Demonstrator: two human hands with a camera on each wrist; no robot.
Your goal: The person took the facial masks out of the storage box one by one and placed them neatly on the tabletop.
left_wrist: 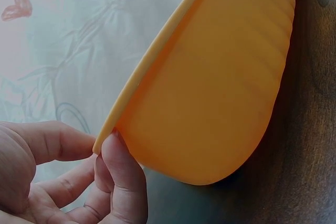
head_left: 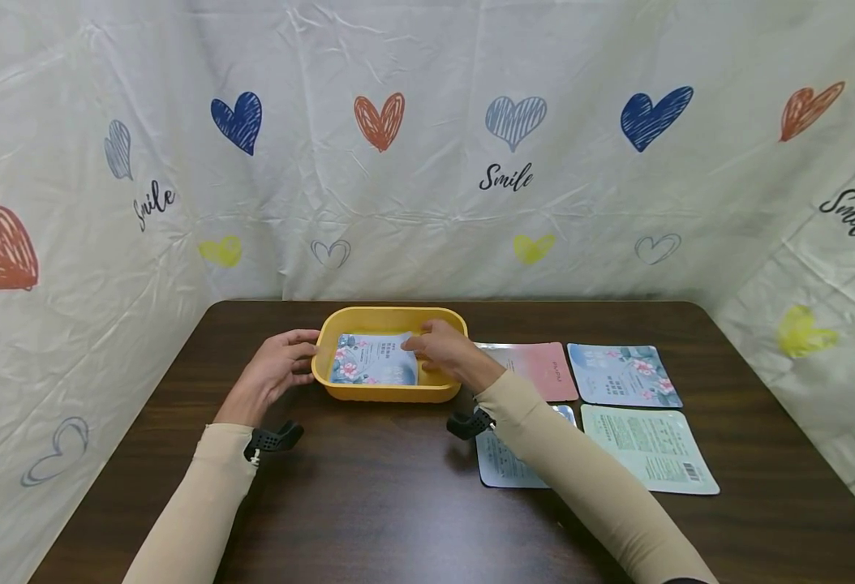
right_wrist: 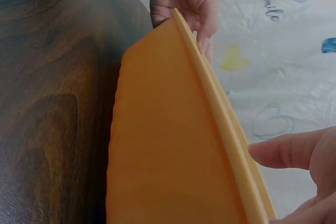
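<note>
A yellow plastic basin (head_left: pixel 391 394) stands on the table, and a blue sheet-mask packet (head_left: pixel 372 361) with pink flowers lies in it. My left hand (head_left: pixel 279 365) pinches the basin's left rim between thumb and fingers, as the left wrist view shows close up. Reaching over the front right side, my right hand (head_left: pixel 445 350) is inside the basin and grips the packet at its right end. One fingertip overlaps the packet's printed face. In the right wrist view the basin's wall (right_wrist: pixel 163 129) hides the packet and part of that hand.
Right of the basin lie a pink packet (head_left: pixel 537 369), a blue flowered packet (head_left: pixel 620 375), a pale green packet (head_left: pixel 646 446) and a light blue packet (head_left: pixel 511 462), partly under the right forearm. A white curtain (head_left: pixel 427 195) with hearts hangs behind the dark table (head_left: pixel 369 503).
</note>
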